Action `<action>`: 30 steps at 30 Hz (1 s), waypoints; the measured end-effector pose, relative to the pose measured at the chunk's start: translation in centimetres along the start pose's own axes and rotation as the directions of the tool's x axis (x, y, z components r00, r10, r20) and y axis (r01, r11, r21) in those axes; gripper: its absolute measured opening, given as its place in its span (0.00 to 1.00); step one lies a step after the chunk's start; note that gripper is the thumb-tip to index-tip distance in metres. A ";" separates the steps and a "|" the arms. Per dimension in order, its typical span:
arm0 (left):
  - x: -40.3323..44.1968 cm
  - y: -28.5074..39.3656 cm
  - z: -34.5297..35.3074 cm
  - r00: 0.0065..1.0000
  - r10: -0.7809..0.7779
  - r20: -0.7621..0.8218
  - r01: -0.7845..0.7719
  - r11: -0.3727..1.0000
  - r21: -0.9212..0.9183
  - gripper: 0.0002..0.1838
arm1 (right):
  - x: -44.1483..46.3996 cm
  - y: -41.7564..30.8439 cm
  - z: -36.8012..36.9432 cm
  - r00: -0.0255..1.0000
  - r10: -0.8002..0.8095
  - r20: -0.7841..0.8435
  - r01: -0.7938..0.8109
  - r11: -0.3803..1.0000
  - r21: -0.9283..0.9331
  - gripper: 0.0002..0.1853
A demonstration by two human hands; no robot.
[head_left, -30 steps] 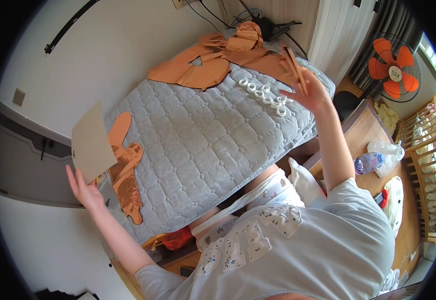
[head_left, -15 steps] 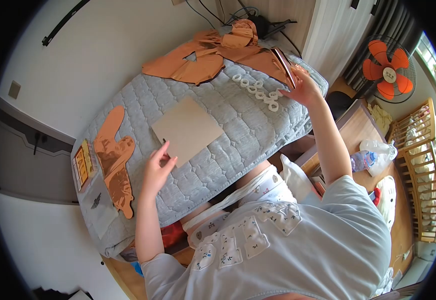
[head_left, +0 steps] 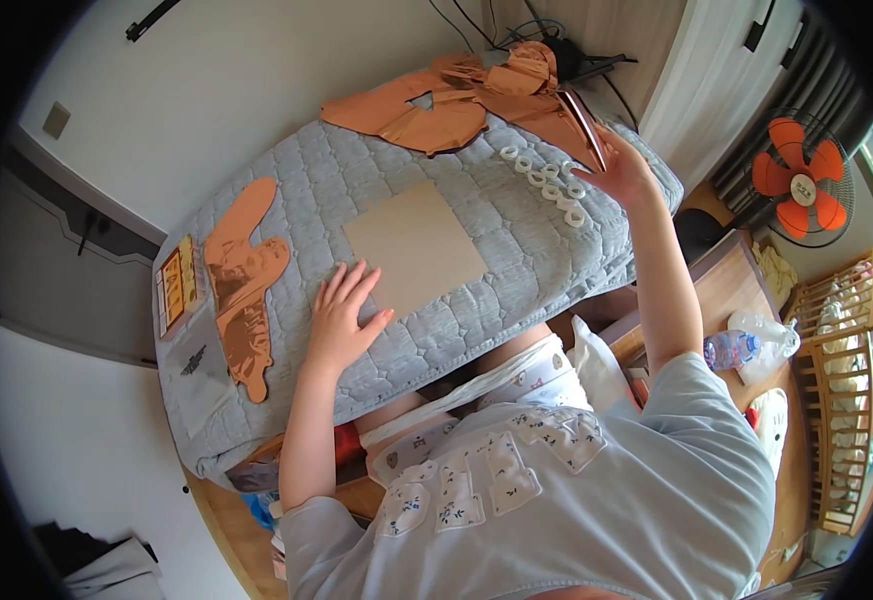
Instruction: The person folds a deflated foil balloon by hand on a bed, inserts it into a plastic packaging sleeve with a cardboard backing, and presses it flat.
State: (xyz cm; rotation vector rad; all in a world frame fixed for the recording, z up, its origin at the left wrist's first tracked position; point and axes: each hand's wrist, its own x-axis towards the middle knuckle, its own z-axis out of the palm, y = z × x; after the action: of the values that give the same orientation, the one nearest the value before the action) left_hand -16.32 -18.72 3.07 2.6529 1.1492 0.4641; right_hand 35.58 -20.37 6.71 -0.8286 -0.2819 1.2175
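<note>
My left hand (head_left: 348,318) lies palm down with its fingers stretched and slightly spread. Its fingertips rest at the left edge of a beige cardboard sheet (head_left: 418,250), which lies flat on the grey quilted mattress (head_left: 306,365). My right hand (head_left: 616,168) is closed around a thin, flat, phone-like slab (head_left: 584,130) with a dark face and a shiny coppery edge, tilted up nearly edge-on. Close to that hand, several white rings (head_left: 548,186) lie in rows. Beyond them, flattened copper foil balloons (head_left: 406,112) spread along the mattress's far side.
Another flat copper foil balloon (head_left: 241,290) lies at the left, beside a small colourful box (head_left: 178,285) and a clear plastic sheet (head_left: 201,375). To the right are a plastic bottle (head_left: 731,349), an orange-bladed fan (head_left: 802,188) and a wooden crib (head_left: 841,390).
My left hand has gone from half-curled fingers to stretched ones at the cardboard's edge. A small dark thing by its fingertips no longer shows. My right hand still holds the slab; the view has shifted.
</note>
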 end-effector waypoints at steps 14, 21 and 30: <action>-0.3 0.1 0.1 0.999 0.022 -0.026 -0.024 0.998 -0.062 0.33 | 4.4 1.4 0.5 0.994 0.083 -0.071 -0.080 0.996 0.042 0.08; -0.3 0.2 0.0 0.999 0.022 -0.032 -0.024 0.999 -0.048 0.33 | 6.9 1.1 -2.3 0.829 0.085 0.553 -0.180 0.976 0.120 0.08; -0.4 0.4 0.4 0.994 0.014 -0.111 -0.020 0.998 -0.053 0.45 | -3.4 7.6 8.1 0.853 0.277 0.443 -0.241 0.961 -0.138 0.26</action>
State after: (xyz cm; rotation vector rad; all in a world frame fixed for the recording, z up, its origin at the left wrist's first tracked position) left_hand -16.21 -19.30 2.75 2.6214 1.1288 0.6440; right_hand 24.08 -19.39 7.75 -0.6473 -0.6218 1.6668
